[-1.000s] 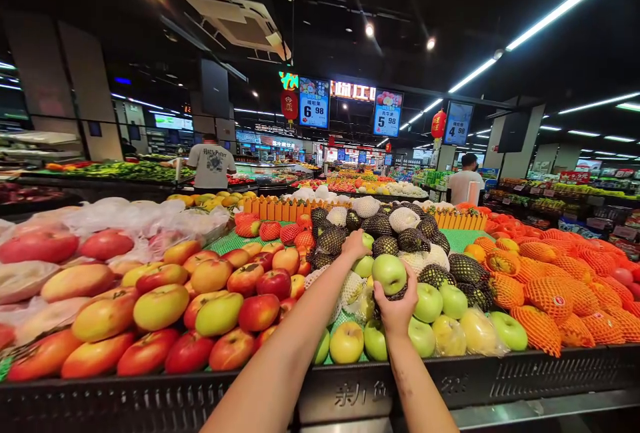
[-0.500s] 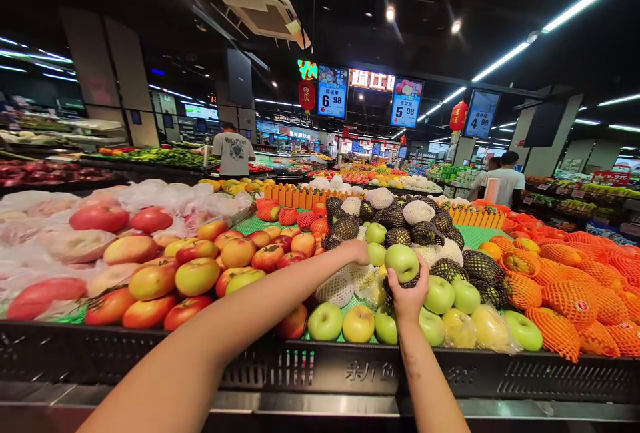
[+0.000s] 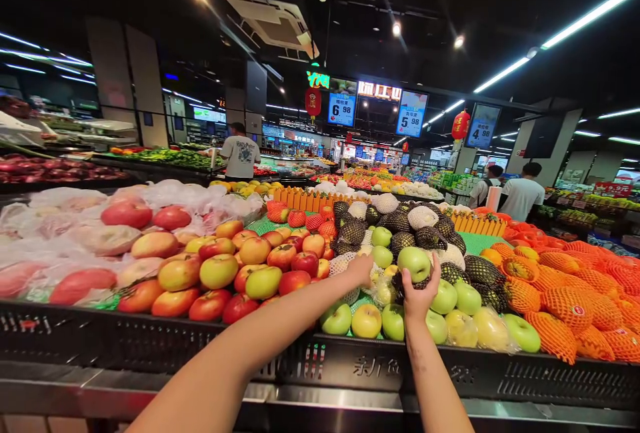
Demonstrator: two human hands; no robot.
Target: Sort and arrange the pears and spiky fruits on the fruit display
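My right hand [image 3: 419, 293] is closed round a green apple [image 3: 413, 263] that sits in a black foam net, held up over the green apple pile [image 3: 465, 296]. My left hand [image 3: 361, 268] reaches across to the white foam nets [image 3: 345, 265] beside the pile; its fingers are hidden behind the knuckles. Loose green apples [image 3: 367, 320] lie just below both hands, along the front of the black display stand [image 3: 350, 366].
Red and yellow apples [image 3: 250, 273] fill the stand's left part, bagged fruit [image 3: 75, 233] further left. Oranges in orange nets [image 3: 565, 293] lie to the right. An orange picket divider [image 3: 300, 201] stands behind. Two people [image 3: 523, 193] stand at the right, a third person [image 3: 240, 156] far left.
The view has swung leftward and both hands sit further right in it. My left hand has drawn back from the netted fruit toward the white nets. The right keeps its apple.
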